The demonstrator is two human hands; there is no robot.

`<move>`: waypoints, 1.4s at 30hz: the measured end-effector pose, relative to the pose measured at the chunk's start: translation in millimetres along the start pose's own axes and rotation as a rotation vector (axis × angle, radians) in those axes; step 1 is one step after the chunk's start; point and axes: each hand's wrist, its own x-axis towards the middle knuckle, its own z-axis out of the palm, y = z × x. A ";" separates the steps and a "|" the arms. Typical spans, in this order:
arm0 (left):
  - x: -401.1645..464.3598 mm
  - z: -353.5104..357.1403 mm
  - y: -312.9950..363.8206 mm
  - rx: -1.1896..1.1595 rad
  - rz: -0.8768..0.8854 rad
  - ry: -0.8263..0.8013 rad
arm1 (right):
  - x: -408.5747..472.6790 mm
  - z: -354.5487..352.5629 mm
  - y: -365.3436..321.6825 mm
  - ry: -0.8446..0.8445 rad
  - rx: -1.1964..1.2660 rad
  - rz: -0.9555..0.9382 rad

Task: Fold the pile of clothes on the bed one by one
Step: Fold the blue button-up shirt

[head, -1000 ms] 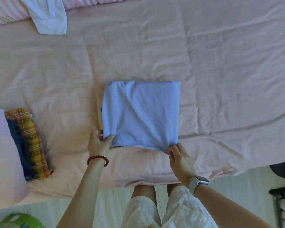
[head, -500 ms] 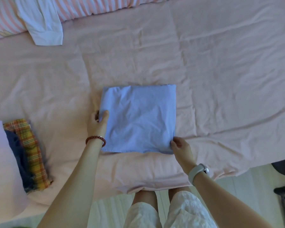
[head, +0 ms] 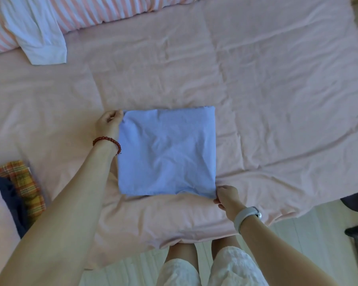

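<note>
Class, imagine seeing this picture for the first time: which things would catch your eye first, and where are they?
First, the folded blue garment, a neat square in the middle of the pink bed sheet. The left hand grips its far left corner and the right hand pinches its near right corner. A plaid cloth lies at the left edge.

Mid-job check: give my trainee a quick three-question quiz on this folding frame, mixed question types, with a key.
1. True or false: the blue garment lies unfolded and spread across the bed.
2. Which corner of it does the right hand pinch? A) far left B) near right C) far right
3. Fill in: the left hand grips the garment's far ____ corner.

Key: 1 false, it is a folded square; 2 B; 3 left.
</note>
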 end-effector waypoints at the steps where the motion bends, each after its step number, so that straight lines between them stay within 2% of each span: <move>1: 4.9 -2.6 -0.8 -0.055 -0.046 0.022 | -0.2 -2.8 0.7 0.000 -0.011 0.034; 4: 17.2 -9.6 -2.8 -0.132 -0.200 0.071 | 0.0 -12.5 2.7 0.018 -0.083 0.103; 5: 19.8 -10.5 -2.2 -0.138 -0.213 0.096 | 0.4 -15.8 2.2 0.070 -0.098 0.077; 7: 17.4 -8.6 -0.3 -0.111 -0.125 0.200 | 0.6 -20.0 -3.0 0.243 -0.084 -0.077; 9: -0.6 -4.4 -3.2 0.154 0.030 0.322 | -1.8 -18.1 -14.4 0.420 -0.089 -0.318; 11: -28.6 0.7 -10.3 0.439 0.353 0.334 | -5.6 -8.0 -27.7 0.507 -0.207 -0.706; 13: -52.8 13.7 -30.2 0.690 0.724 0.181 | -6.4 5.6 -40.6 0.515 -0.509 -1.090; 14: -60.0 22.4 -41.0 0.814 0.849 0.088 | -4.5 12.6 -47.7 0.503 -0.672 -1.238; 17: -65.4 41.4 -62.3 0.966 0.955 -0.085 | 1.1 33.0 -74.2 0.481 -0.926 -1.453; 22: -49.0 34.6 -78.3 1.086 0.888 -0.059 | 21.6 49.7 -102.3 0.490 -1.061 -1.485; 24: -45.0 27.4 -90.3 1.162 0.851 -0.058 | 31.0 46.3 -97.9 0.488 -1.094 -1.404; 26: -38.3 16.4 -103.5 1.157 0.737 -0.028 | 37.9 37.9 -89.7 0.479 -1.053 -1.275; 28: -33.4 2.3 -111.1 1.055 0.552 0.013 | 38.0 26.6 -82.8 0.489 -0.950 -1.135; 30: -33.8 -8.7 -108.0 0.906 0.433 0.009 | 32.8 15.7 -78.0 0.428 -0.819 -1.036; 33: -34.3 -14.4 -97.5 0.481 0.333 0.001 | 20.7 9.4 -69.9 0.218 -0.495 -0.994; 35: -37.7 -12.8 -88.7 0.211 0.241 -0.003 | 11.8 12.2 -67.3 0.072 -0.230 -0.840; 37: -41.2 -7.6 -84.5 0.159 0.221 -0.029 | 10.1 16.3 -66.5 0.022 -0.102 -0.780; 42: -41.8 8.1 -79.6 0.069 0.228 -0.161 | 16.3 18.5 -70.7 -0.067 0.048 -0.823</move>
